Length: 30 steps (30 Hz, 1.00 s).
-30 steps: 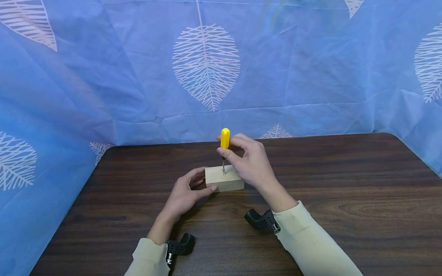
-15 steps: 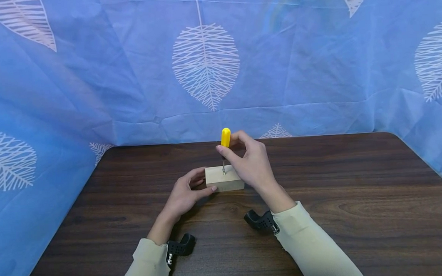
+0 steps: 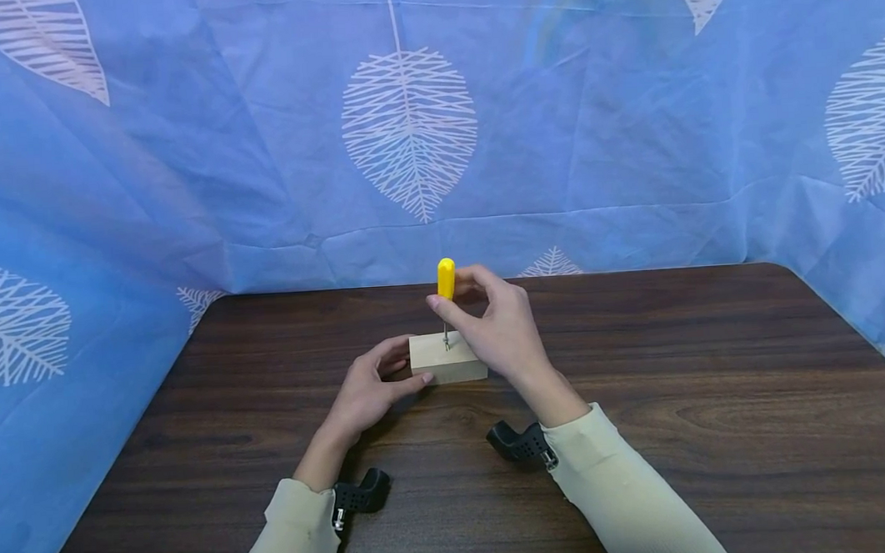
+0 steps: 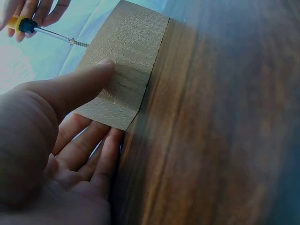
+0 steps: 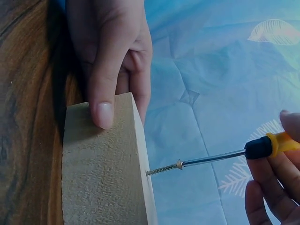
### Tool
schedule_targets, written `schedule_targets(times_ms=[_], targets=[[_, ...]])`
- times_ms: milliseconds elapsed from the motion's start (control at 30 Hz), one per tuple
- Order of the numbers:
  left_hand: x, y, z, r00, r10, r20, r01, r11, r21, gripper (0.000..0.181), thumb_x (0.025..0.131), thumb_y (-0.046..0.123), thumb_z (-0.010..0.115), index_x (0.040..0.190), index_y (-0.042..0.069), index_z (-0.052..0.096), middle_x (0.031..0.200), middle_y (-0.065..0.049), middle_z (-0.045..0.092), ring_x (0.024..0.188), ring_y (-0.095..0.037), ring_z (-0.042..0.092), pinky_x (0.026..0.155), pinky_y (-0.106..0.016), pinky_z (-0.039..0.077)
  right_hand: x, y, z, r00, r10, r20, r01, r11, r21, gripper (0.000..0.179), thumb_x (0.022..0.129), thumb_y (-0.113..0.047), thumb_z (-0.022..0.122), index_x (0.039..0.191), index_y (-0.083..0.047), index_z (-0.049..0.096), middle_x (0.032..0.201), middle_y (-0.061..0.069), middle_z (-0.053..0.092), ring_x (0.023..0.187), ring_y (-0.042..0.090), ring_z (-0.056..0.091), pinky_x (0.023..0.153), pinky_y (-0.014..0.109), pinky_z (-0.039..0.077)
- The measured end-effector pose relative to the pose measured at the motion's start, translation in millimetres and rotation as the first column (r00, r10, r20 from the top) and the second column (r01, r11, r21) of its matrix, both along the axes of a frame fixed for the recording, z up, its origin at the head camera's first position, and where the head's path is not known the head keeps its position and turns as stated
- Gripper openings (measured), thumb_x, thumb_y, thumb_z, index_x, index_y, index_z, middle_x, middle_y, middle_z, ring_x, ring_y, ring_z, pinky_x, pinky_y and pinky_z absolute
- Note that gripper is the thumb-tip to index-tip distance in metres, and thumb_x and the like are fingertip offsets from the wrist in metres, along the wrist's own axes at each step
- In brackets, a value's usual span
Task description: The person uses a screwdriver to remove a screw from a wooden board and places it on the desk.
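Observation:
A pale wooden block (image 3: pixel 447 361) lies on the dark table. My left hand (image 3: pixel 373 389) grips its left end, thumb on the near face and fingers behind. A screw (image 5: pixel 163 169) stands in the block's top face, with much of its thread showing. My right hand (image 3: pixel 501 323) pinches the yellow handle of a screwdriver (image 3: pixel 446 279) between thumb and fingers. The screwdriver is held upright over the block, its shaft in line with the screw and its tip at the screw head. In the left wrist view the screw (image 4: pixel 79 43) and shaft also show beyond the block.
The brown wood-grain table (image 3: pixel 680 364) extends around both hands, its far edge meeting a blue cloth (image 3: pixel 271 152) printed with white leaves. A black wrist mount (image 3: pixel 364 491) sits on the left wrist and another mount (image 3: pixel 519 442) on the right.
The yellow handle has leaned slightly to the left, and the right thumb and fingers have shifted a little around it. The left hand and block stay in place.

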<state>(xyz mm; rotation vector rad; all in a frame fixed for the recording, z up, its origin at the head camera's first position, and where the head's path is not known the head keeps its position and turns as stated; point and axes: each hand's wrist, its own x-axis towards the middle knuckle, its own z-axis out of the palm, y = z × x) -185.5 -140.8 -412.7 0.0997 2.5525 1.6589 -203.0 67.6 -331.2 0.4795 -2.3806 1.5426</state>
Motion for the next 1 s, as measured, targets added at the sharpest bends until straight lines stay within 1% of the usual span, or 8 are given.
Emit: schedule_targets(times_ms=[167,267,500,1000], targets=[[-0.4,0.8,0.1,1.000,-0.002,0.000,0.002,1.000,-0.003,0.065,0.095,0.026,0.086,0.154,0.021,0.059,0.154,-0.008,0.063,0.145,-0.036,0.059,0.121,-0.058,0.048,0.1,1.8,-1.3,1.000,-0.018,-0.024,0.018,1.000,0.001,0.025,0.097,-0.027,0.084,0.114,-0.015,0.071,0.109,0.003,0.082,0.101,0.020,0.076,0.088,0.043,0.058],[-0.4,0.8,0.4,1.000,-0.002,0.001,0.002,1.000,-0.006,0.065,0.095,0.026,0.086,0.154,0.021,0.059,0.154,-0.008,0.063,0.145,-0.036,0.059,0.121,-0.058,0.048,0.1,1.7,-0.9,1.000,-0.018,-0.026,0.018,1.000,0.002,0.022,0.097,-0.025,0.084,0.111,-0.014,0.071,0.108,0.004,0.082,0.100,0.021,0.076,0.087,0.042,0.057],[0.5,0.0,0.7,1.000,-0.004,0.004,0.004,1.000,0.000,0.065,0.095,0.026,0.086,0.154,0.022,0.059,0.154,-0.008,0.063,0.146,-0.035,0.058,0.121,-0.058,0.048,0.2,0.5,1.1,1.000,0.000,-0.016,0.000,1.000,-0.004,0.018,0.097,-0.023,0.084,0.109,-0.014,0.073,0.107,0.005,0.083,0.102,0.022,0.078,0.094,0.047,0.058],[0.6,-0.4,-0.3,1.000,-0.007,-0.013,0.007,1.000,0.003,0.064,0.094,0.024,0.086,0.153,0.021,0.060,0.153,-0.007,0.064,0.145,-0.035,0.059,0.121,-0.057,0.049,-0.2,-0.4,-1.2,1.000,-0.002,0.007,0.002,1.000,-0.004,0.025,0.097,-0.029,0.084,0.115,-0.015,0.072,0.109,0.003,0.082,0.103,0.022,0.076,0.095,0.048,0.060]])
